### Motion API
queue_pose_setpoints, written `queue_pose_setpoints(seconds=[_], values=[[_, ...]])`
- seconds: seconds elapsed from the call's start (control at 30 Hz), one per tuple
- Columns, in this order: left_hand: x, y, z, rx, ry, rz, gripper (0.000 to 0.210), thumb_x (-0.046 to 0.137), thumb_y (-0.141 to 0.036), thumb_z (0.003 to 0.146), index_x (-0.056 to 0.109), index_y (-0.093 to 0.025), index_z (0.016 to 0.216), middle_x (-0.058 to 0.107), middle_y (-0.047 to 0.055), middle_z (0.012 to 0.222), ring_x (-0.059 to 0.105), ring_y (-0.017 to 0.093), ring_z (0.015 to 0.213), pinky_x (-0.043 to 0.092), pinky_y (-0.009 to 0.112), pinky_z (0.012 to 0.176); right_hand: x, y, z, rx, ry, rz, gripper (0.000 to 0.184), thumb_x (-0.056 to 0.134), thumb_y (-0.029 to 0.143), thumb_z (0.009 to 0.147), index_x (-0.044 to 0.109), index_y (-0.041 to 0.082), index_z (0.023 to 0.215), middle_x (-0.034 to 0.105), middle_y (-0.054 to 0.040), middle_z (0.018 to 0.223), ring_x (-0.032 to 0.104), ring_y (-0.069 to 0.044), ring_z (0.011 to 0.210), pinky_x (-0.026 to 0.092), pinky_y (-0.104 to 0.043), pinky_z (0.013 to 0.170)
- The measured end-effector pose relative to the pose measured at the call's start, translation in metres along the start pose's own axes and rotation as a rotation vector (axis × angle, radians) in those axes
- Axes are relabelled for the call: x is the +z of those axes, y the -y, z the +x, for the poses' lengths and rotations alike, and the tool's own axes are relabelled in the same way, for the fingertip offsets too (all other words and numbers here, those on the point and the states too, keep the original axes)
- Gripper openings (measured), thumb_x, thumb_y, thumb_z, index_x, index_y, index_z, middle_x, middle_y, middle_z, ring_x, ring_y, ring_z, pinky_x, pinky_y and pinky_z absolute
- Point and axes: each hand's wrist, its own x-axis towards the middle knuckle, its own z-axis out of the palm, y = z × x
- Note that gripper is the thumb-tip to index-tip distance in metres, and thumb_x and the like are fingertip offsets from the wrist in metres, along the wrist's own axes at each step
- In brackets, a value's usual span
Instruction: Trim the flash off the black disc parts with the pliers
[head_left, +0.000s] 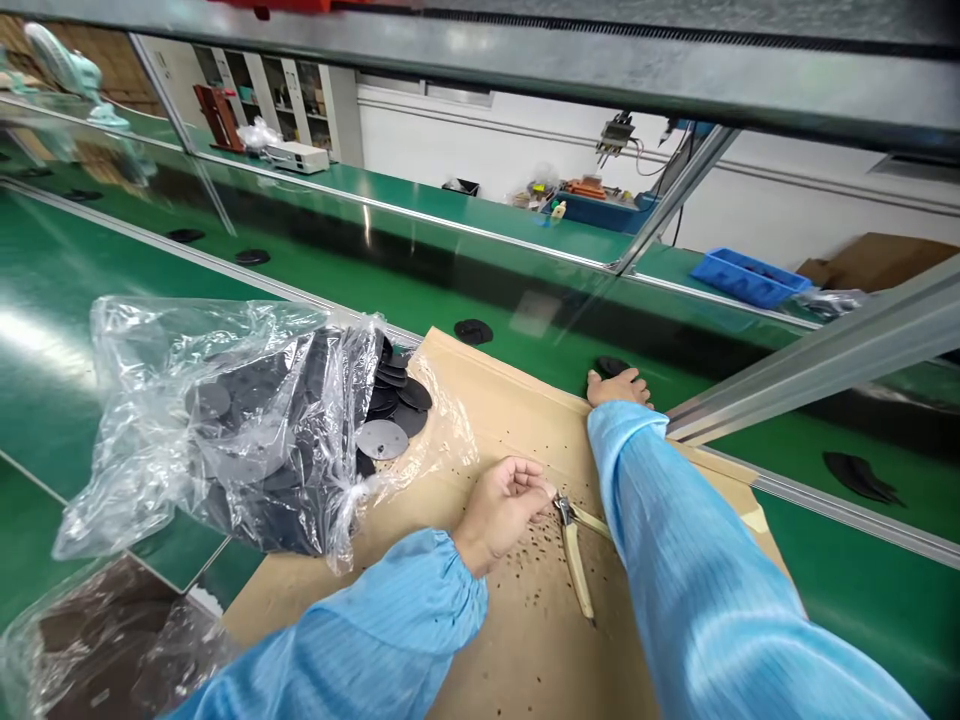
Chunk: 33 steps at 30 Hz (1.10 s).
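Observation:
My right hand [621, 390] reaches over the far edge of the cardboard to the green belt. Its fingers are apart, right beside a black disc [613, 366] that lies there; contact between them cannot be made out. My left hand [508, 508] is closed above the cardboard, thumb and fingers pressed together. Whatever may be in that pinch is too small to tell. Just right of its fingertips lie cutting pliers [573, 560] with cream handles, partly behind my right sleeve. To the left, a clear plastic bag [330, 420] spills black and grey discs [382, 438] onto the cardboard.
Small dark bits are scattered over the cardboard sheet [517, 650]. More black parts lie along the belt [420, 300], including a disc pair [473, 331] and a curved piece [861, 476]. A metal post [817, 350] slants at right. Another plastic bag [112, 640] sits lower left.

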Motion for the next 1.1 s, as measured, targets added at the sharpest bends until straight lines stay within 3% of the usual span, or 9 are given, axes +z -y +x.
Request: queue_pose_setpoints(seconds=[0.17,0.37,0.5,0.63,0.73,0.8,0.93,1.1], values=[[0.000,0.000,0.000,-0.008,-0.008,0.010,0.035,0.074,-0.028,0.066,0.056,-0.012,0.092,0.056,0.002,0.079,0.054,0.011,0.066,0.043,0.024,0.061,-0.001,-0.002,0.000,-0.147,0.022,-0.026,0.045,0.050,0.045,0.089,0.058,0.014,0.121,0.049,-0.0200,0.123,0.045,-0.037,0.117,0.039,-0.051,0.096],[0.000,0.000,0.001,-0.010,-0.001,0.018,0.037,0.074,-0.031,0.066,0.055,-0.013,0.092,0.055,0.002,0.078,0.054,0.011,0.066,0.043,0.024,0.060,-0.001,-0.004,0.005,-0.243,0.059,-0.035,0.047,0.051,0.040,0.090,0.053,0.016,0.131,0.044,-0.0168,0.135,0.042,-0.033,0.123,0.038,-0.048,0.101],[-0.001,0.001,0.001,-0.010,0.003,0.032,0.035,0.073,-0.031,0.067,0.056,-0.013,0.092,0.056,0.002,0.079,0.054,0.011,0.066,0.044,0.024,0.061,0.000,-0.004,0.006,-0.243,0.075,-0.043,0.034,0.052,0.036,0.090,0.065,0.016,0.114,0.054,-0.0168,0.121,0.050,-0.032,0.115,0.042,-0.047,0.097],[0.000,0.001,0.000,-0.008,0.000,0.032,0.035,0.074,-0.031,0.066,0.056,-0.013,0.090,0.056,0.002,0.078,0.053,0.011,0.065,0.043,0.024,0.061,-0.002,-0.004,-0.001,-0.282,-0.002,-0.027,0.048,0.053,0.037,0.089,0.052,0.016,0.133,0.037,-0.0170,0.141,0.040,-0.033,0.126,0.039,-0.045,0.103],[0.001,0.001,0.000,-0.015,-0.003,0.045,0.028,0.071,-0.026,0.069,0.056,-0.013,0.090,0.056,0.001,0.077,0.053,0.010,0.064,0.043,0.023,0.061,-0.004,-0.003,-0.001,-0.326,0.083,-0.036,0.054,0.050,0.037,0.091,0.042,0.022,0.142,0.017,-0.0128,0.154,0.026,-0.034,0.137,0.033,-0.049,0.108],[0.001,0.000,0.001,-0.022,-0.006,0.057,0.023,0.067,-0.021,0.072,0.056,-0.013,0.090,0.056,0.001,0.077,0.053,0.010,0.064,0.043,0.023,0.061,-0.005,-0.001,0.002,-0.335,0.158,-0.061,0.052,0.047,0.038,0.093,0.042,0.024,0.142,0.014,-0.0116,0.155,0.023,-0.033,0.139,0.031,-0.052,0.109],[0.001,0.000,0.001,-0.021,-0.010,0.070,0.020,0.065,-0.016,0.074,0.056,-0.012,0.092,0.056,0.001,0.078,0.052,0.009,0.065,0.044,0.023,0.061,-0.004,0.002,0.008,-0.367,0.198,-0.084,0.048,0.044,0.039,0.093,0.047,0.024,0.139,0.024,-0.0086,0.153,0.031,-0.032,0.135,0.029,-0.054,0.109],[0.000,0.002,0.002,-0.019,-0.010,0.078,0.021,0.066,-0.016,0.075,0.057,-0.012,0.093,0.056,0.001,0.079,0.053,0.009,0.065,0.044,0.023,0.061,-0.003,0.002,0.004,-0.402,0.152,-0.061,0.046,0.046,0.037,0.092,0.052,0.021,0.135,0.039,-0.0074,0.145,0.037,-0.031,0.131,0.032,-0.051,0.109]])
